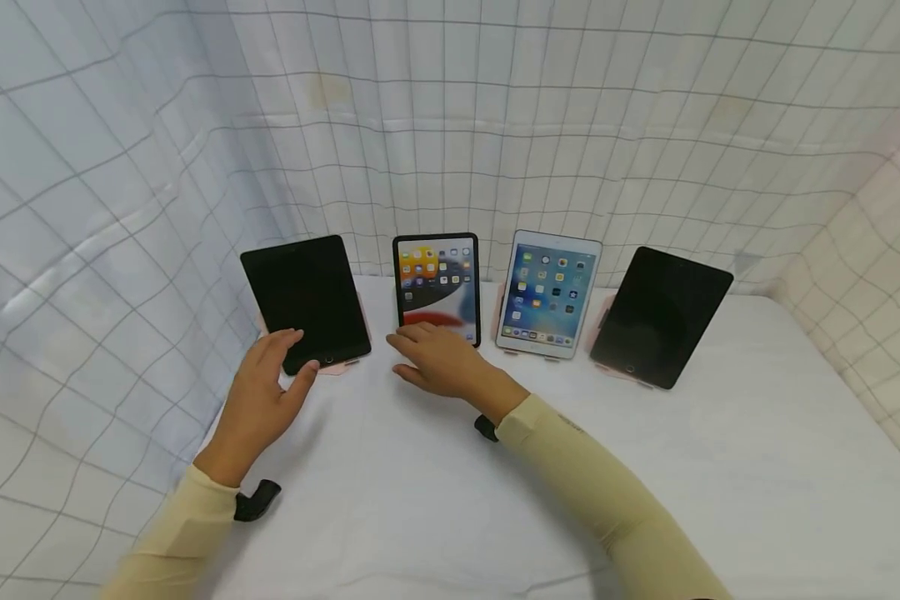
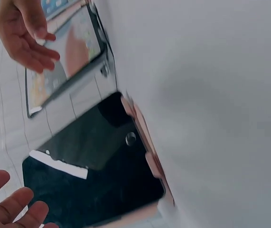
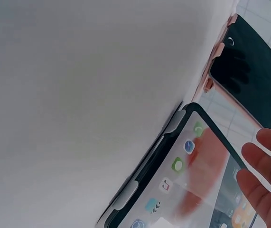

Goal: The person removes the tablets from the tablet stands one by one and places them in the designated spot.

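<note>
My left hand (image 1: 258, 404), fingers apart and holding nothing, is in front of the leftmost tablet (image 1: 311, 296), whose screen is dark. That tablet leans on a pink stand (image 2: 149, 147). Before the second tablet (image 1: 450, 287), black-framed with a lit home screen, is my right hand (image 1: 442, 362); it covers the lower left of the screen in the head view. In the right wrist view, my right fingers (image 3: 258, 161) are extended with nothing between them. Whether they touch the glass, I cannot tell. Light grey holders (image 3: 126, 194) support this tablet's lower edge.
Right of centre stands a white tablet (image 1: 550, 292) with lit app icons. A dark-screened tablet (image 1: 660, 317) leans at the far right. White cloth (image 1: 390, 500) covers the table, and grid-patterned curtains (image 1: 435, 125) hang behind and at both sides.
</note>
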{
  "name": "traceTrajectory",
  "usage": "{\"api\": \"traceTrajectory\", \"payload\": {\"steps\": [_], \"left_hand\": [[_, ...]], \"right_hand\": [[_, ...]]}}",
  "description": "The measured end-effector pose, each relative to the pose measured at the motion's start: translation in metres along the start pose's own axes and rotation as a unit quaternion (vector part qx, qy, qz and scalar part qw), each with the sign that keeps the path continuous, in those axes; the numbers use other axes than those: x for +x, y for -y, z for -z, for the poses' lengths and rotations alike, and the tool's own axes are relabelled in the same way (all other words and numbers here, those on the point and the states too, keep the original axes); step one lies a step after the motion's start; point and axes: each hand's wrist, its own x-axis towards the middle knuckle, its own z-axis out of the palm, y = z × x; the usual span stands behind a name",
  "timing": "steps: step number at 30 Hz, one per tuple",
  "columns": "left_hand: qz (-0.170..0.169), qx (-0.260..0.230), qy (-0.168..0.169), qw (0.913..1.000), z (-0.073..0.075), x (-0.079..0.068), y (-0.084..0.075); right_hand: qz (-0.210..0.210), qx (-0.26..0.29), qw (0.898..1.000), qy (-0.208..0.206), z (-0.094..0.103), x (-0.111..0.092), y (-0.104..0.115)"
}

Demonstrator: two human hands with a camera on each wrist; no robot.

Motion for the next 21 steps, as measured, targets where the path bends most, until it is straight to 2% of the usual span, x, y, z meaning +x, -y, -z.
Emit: {"api": "traceTrajectory", "payload": {"steps": [5, 9, 16, 21], "left_hand": [[0.029, 0.007, -0.020, 0.9994, 0.009, 0.010, 0.011], [0.062, 0.010, -0.021, 0.9978, 0.014, 0.017, 0.018], [0.089, 0.017, -0.034, 0.9953, 0.016, 0.030, 0.027], [0.113, 0.011, -0.047, 0.9924, 0.014, 0.041, 0.027]], "right_hand": [[-0.010, -0.010, 1.000, -0.018, 0.004, 0.013, -0.004], [-0.024, -0.010, 0.999, -0.036, 0.007, 0.023, -0.008], [-0.063, 0.049, 0.994, -0.072, 0.012, 0.036, -0.015], [-0.088, 0.065, 0.990, -0.084, 0.013, 0.046, -0.018]]}}
